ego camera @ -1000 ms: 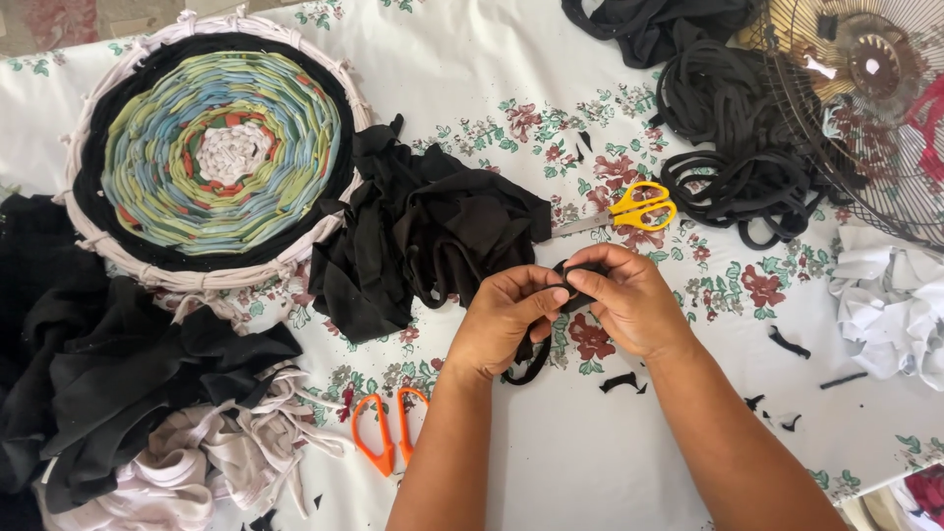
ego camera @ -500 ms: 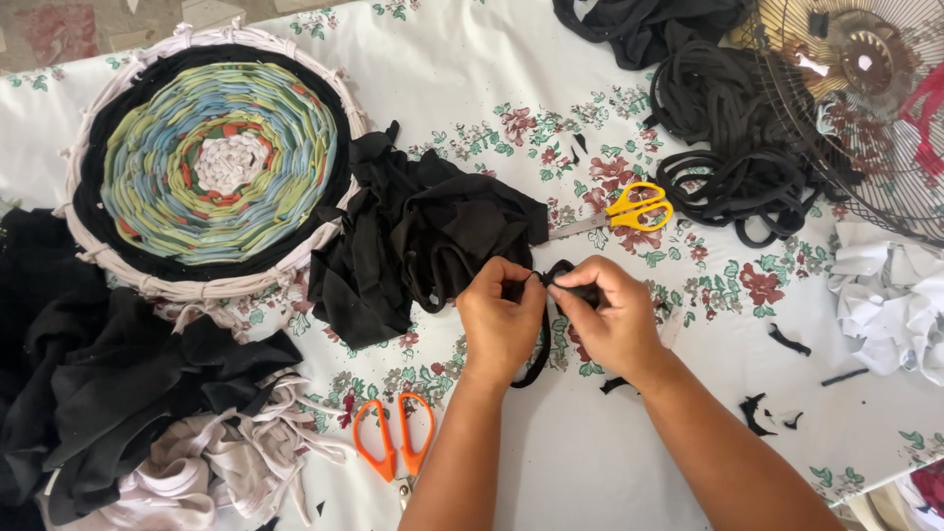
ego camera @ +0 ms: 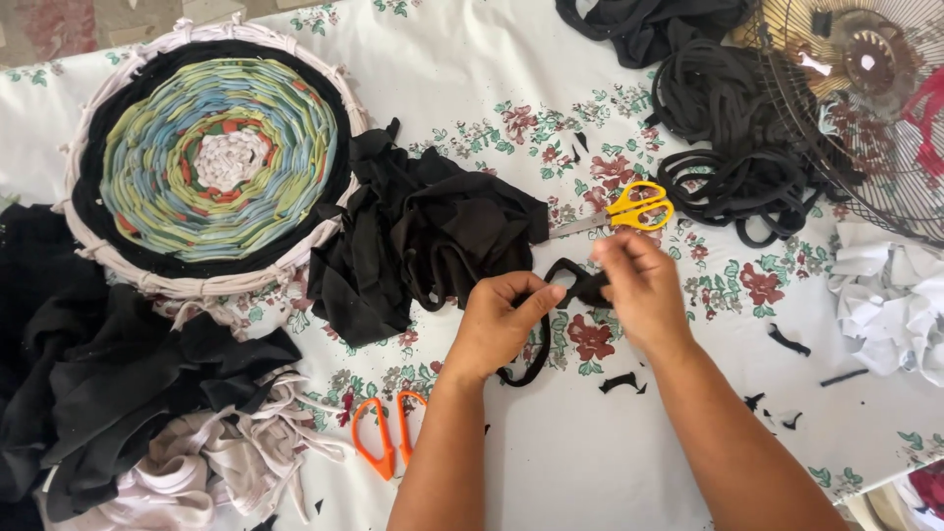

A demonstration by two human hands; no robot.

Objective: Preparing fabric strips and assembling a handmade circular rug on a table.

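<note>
Both hands are holding 1 black fabric strip (ego camera: 565, 280) just above the tabletop (ego camera: 590, 462), which is wearing a white cloth with flowers. The left hand (ego camera: 500, 320) is pinching the strip with closed fingers, and a loop of it is hanging down under this hand. The right hand (ego camera: 637, 285) is gripping the other end, fingers closed tight on it. Just behind the hands, yellow scissors (ego camera: 629, 208) are lying near a pile of black fabric (ego camera: 423, 236). Orange scissors (ego camera: 385, 433) are resting beside the left forearm. A round woven rug on a hoop (ego camera: 211, 162) is sitting far left. Black loops (ego camera: 737, 157) are lying near a fan grille (ego camera: 865, 118) at the right.
</note>
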